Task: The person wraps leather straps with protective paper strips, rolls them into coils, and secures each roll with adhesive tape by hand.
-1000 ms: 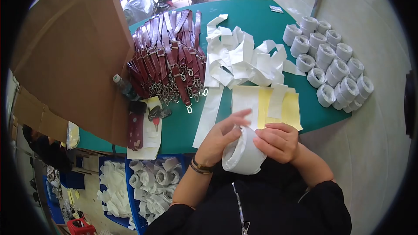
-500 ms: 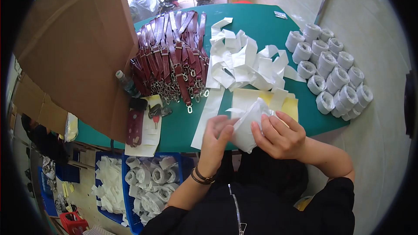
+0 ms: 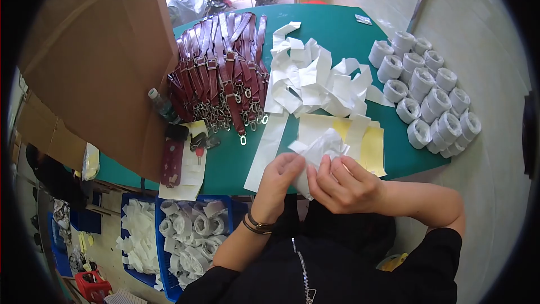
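Both my hands hold a white bundle (image 3: 322,144) at the front edge of the table. It looks like thin paper or film wrapped around something, with loose crumpled ends at the top. My left hand (image 3: 278,177) grips its left side, thumb and fingers closed together. From the right, the curled fingers of my right hand (image 3: 347,184) pinch the wrapping. What lies inside is hidden. Just beyond the bundle are white and yellow sheets (image 3: 368,149), and a tangle of white paper strips (image 3: 315,76) lies farther back.
Brown straps with metal clasps (image 3: 225,73) lie at the left, beside a bottle (image 3: 163,104), keys (image 3: 198,149) and a cardboard sheet (image 3: 101,62). Wrapped white rolls (image 3: 422,83) are stacked at right. Blue crates (image 3: 163,253) of rolls and strips stand below left.
My left hand has come in from beside the bundle and closed on it. The bundle's top is lower and more crumpled, and my right hand has shifted slightly left.
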Demonstrator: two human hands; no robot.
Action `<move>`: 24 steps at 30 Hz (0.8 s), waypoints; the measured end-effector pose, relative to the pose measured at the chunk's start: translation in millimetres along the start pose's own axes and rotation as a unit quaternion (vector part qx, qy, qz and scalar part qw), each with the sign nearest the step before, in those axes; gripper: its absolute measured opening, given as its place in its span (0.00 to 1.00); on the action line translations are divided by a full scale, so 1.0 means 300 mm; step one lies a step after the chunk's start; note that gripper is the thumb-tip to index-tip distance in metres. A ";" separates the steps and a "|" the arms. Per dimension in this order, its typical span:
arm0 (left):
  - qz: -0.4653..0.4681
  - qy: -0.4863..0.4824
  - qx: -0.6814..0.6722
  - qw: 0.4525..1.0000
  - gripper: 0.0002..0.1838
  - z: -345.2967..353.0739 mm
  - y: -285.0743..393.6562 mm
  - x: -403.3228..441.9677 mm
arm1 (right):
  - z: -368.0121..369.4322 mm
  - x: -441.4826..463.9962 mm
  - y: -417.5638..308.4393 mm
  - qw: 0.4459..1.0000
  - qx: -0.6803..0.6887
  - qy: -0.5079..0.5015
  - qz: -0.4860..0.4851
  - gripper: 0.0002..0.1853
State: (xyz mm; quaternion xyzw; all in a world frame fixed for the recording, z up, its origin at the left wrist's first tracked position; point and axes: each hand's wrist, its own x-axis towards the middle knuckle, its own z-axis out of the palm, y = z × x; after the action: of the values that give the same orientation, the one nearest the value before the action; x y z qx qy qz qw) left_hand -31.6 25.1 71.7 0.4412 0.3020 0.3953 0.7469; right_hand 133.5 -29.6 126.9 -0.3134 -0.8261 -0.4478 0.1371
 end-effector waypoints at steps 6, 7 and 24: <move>-0.038 -0.031 -0.044 0.998 0.13 0.007 0.018 0.017 | 0.012 0.012 -0.008 1.000 0.001 -0.016 0.001 0.10; -0.042 -0.043 -0.031 0.998 0.12 -0.002 0.031 0.026 | 0.014 0.011 -0.006 1.000 -0.001 -0.012 -0.012 0.10; 0.014 -0.033 0.028 0.999 0.09 0.007 0.076 0.040 | -0.146 -0.003 -0.003 0.976 0.097 -0.174 0.089 0.07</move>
State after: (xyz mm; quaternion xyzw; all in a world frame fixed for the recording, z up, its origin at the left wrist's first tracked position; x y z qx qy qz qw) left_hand -31.4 41.2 91.7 0.4790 0.2819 0.3822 0.7382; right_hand 131.1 -66.5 150.4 -0.4438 -0.8457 -0.2901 0.0607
